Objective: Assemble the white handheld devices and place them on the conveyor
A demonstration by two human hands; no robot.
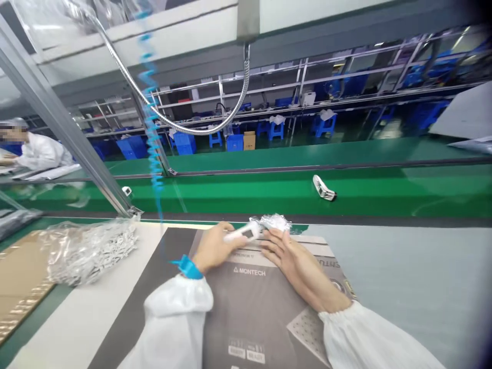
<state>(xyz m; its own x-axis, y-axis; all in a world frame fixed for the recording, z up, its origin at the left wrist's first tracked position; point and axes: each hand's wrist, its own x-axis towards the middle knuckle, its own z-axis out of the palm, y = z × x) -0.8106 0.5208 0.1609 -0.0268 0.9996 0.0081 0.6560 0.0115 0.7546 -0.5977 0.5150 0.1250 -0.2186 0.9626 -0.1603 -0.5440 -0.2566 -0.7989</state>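
My left hand is closed around a small white device with a tiny display, held low over a grey printed carton sheet marked MONTECH. My right hand reaches to the device's right end, fingers pinched on a crinkled clear plastic wrapper there. Both arms wear white sleeves, and a blue strap circles my left wrist. Another white device of the same kind lies alone on the green conveyor belt beyond my hands.
A clear bag full of small white parts lies at the left, beside brown cardboard. A blue coiled cord and a metal hose hang ahead. A slanted metal post stands left. A person in white works far left.
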